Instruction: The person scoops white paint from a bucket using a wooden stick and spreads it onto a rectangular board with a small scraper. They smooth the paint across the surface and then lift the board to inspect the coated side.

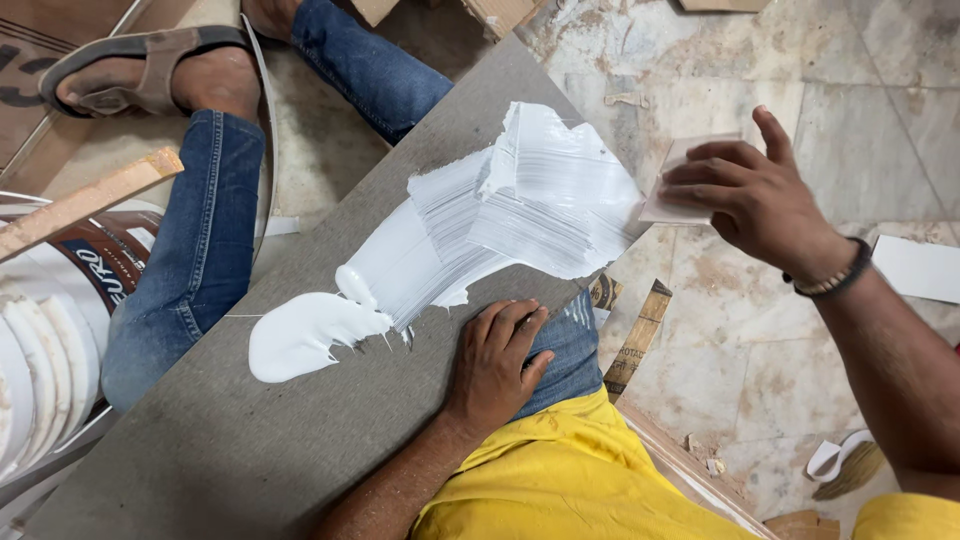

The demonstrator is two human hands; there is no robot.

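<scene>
White glue [470, 240] lay half-spread across the grey rectangular board [250, 440] over my lap. My left hand [497, 362] pressed flat, open, on its near edge; my right hand [750, 190] pinched a pale square scraper card [672, 185] just off the far edge. I judged spreading midway; the thick puddle needed dragging next.

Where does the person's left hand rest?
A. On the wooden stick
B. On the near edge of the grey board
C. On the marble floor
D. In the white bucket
B: the left hand lies flat on the long grey board, beside the spread white paste.
</scene>
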